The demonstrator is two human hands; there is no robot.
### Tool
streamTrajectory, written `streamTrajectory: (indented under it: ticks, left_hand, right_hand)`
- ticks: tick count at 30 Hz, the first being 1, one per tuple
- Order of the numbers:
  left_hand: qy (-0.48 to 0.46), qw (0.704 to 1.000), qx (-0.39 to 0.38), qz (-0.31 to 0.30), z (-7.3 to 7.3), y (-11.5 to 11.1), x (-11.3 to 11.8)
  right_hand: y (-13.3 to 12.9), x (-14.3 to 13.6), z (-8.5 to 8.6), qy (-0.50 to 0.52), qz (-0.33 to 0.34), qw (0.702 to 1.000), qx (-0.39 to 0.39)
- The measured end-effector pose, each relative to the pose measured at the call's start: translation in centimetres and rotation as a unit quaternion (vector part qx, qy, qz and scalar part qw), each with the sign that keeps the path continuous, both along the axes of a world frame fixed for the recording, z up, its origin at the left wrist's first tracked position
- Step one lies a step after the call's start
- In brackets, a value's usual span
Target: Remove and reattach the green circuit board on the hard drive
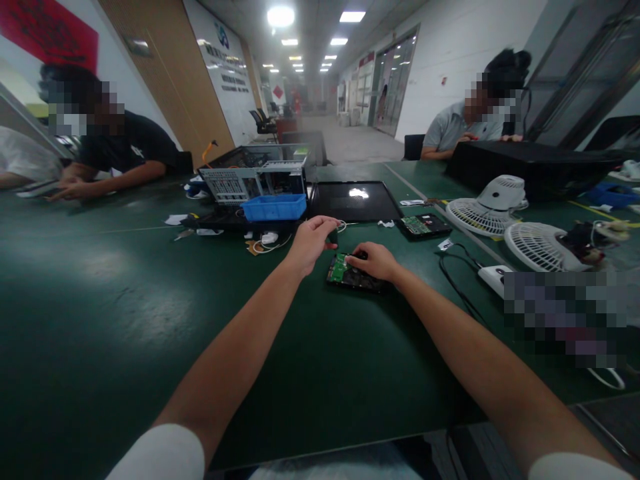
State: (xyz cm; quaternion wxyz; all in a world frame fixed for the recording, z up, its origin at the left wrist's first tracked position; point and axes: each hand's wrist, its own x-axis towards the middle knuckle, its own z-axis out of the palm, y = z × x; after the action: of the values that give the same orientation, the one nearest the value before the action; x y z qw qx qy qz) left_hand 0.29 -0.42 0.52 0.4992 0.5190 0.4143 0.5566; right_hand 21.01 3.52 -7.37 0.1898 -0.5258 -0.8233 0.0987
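Green table. Far left, wall sign: lettering too blurred to read. Far side, opened PC case. Drive on table, mid-scene, green board up. Right hand grasps drive, fingers bent, thumb on board. Left hand just far-left of drive: fingers drawn close together; cannot tell whether they hold anything.

Drive on table (bin behind-left)

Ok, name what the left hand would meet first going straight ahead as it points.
Probably the white cable beyond the left hand, then the black panel; it may pass above both, depth is unclear.
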Motion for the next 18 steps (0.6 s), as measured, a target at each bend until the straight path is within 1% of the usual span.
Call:
streamTrajectory:
  ticks: [3,7,14,18]
  left_hand:
    - [-0.004,1.0,-0.006,-0.002,0.18,-0.19,0.08]
    - [-0.04,0.999,-0.028,-0.016,0.31,-0.46,0.28]
    - [-0.073,0.995,-0.055,-0.048,-0.23,-0.09,0.18]
    - [-0.068,0.995,-0.061,-0.048,-0.37,0.12,-0.08]
  right_hand:
    - [-0.04,0.0,0.05,0.0,-0.001,1.0,-0.003]
    - [0.01,0.03,-0.03,0.002,0.0,1.0,-0.002]
    - [0.0,-0.01,-0.09,0.004,0.003,1.0,0.002]
    - [-0.02,-0.06,-0.02,0.001,0.002,1.0,0.002]
